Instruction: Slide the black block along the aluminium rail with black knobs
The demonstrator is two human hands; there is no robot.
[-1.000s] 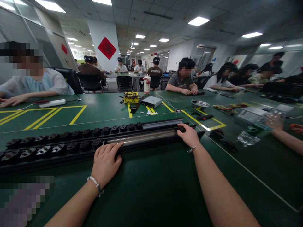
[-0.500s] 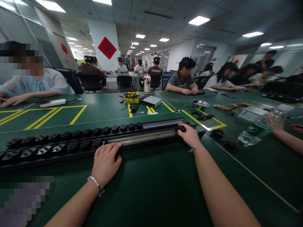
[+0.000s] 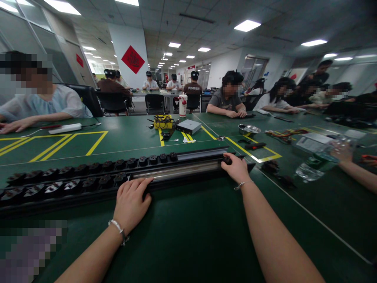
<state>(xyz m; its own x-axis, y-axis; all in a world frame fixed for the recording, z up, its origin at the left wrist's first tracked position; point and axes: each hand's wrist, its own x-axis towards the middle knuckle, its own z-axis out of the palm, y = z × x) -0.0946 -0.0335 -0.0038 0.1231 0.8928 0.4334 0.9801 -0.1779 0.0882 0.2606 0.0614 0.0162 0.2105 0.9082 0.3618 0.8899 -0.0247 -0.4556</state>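
From afar I saw plugs (image 3: 70, 186) filling the near rail (image 3: 182, 170) toward ten o'clock, bare toward one, left hand (image 3: 132, 200) resting unclenched on it, right hand (image 3: 235, 167) pinching a black piece (image 3: 226, 160).

Dim foreground, bright ceiling lights (image 3: 247, 26)

And there goes the standing person (image 3: 318, 74) in dark clothing at the right rear, drifting leftward behind the seated people (image 3: 273, 100), further left than a second ago!
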